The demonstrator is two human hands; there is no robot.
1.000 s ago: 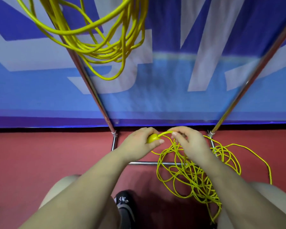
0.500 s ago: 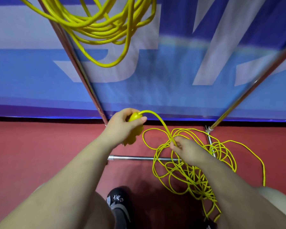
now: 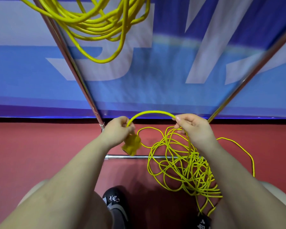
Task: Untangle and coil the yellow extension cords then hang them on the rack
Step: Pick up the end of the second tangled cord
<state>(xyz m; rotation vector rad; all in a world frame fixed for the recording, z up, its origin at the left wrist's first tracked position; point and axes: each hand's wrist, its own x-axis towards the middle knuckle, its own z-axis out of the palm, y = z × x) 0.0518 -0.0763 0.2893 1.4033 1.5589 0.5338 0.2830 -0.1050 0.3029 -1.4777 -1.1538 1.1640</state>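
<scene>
2 hands (image 3: 118,131) (image 3: 194,128) grip cord (image 3: 151,112); plug (image 3: 132,144) blurred.

Tangled yellow cord (image 3: 185,166): loose snarl on red floor, draped across rack's bottom bar (image 3: 139,157). Plug end (image 3: 132,144) hangs blurred; 1 arc raised between hands. Coiled cord (image 3: 96,19): thick yellow loops hanging beside rack's left upright (image 3: 69,60).

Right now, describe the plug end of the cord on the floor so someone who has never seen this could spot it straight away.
Start at the blue banner behind the metal rack, then drop to the red floor below it. There the left hand holds a cord, and the plug hangs just under its fingers. It is the only chunky yellow block; everything else yellow is thin cord.
</scene>
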